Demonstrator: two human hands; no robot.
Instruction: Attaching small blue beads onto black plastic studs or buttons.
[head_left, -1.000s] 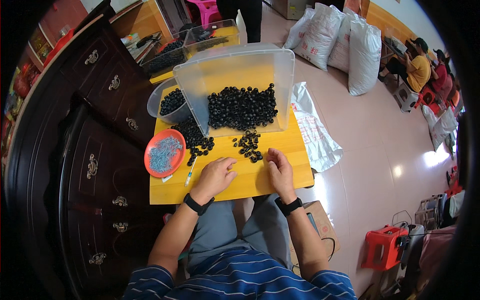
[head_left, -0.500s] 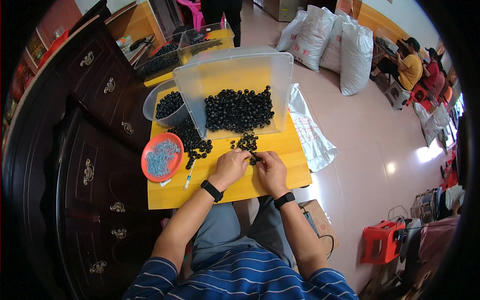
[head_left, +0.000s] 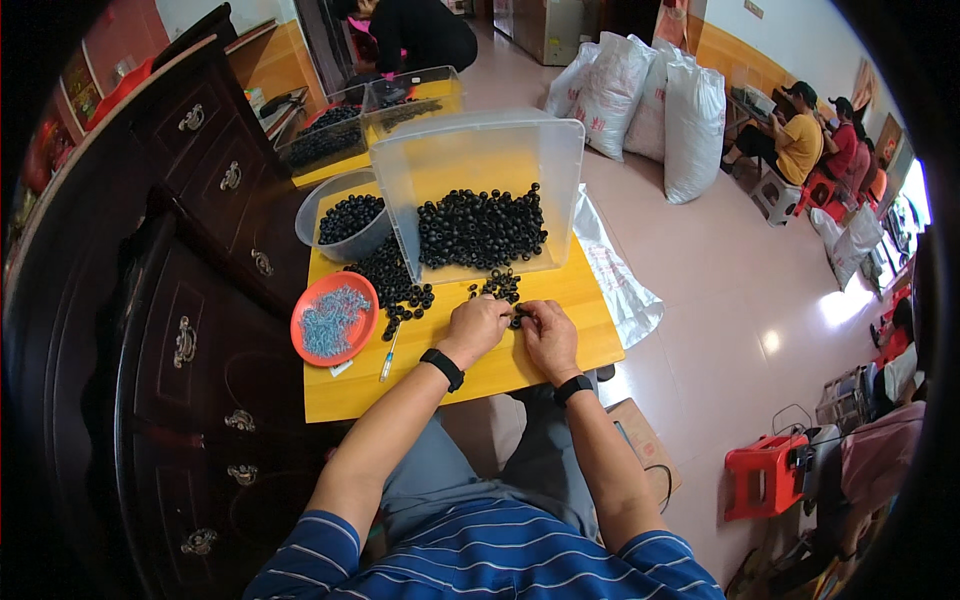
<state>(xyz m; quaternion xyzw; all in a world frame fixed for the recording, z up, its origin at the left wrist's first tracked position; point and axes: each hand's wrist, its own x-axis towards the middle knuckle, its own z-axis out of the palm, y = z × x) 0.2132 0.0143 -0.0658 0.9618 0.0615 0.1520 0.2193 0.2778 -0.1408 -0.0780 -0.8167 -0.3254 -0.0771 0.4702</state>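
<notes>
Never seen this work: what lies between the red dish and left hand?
A thin tool and some black pieces lie between the dish and left hand, in the head view.

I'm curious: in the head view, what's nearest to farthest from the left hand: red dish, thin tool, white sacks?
1. Thin tool: on the table, left of the left hand.
2. Red dish: farther left, same table.
3. White sacks: on floor, picture's upper right.

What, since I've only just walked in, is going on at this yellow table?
A person's left hand and right hand are close together by loose black pieces on the table; anything pinched is hard to see. A clear bin of similar pieces sits beyond. To the left, a red plate of thin bluish pins and a slim tool lie untouched.
</notes>
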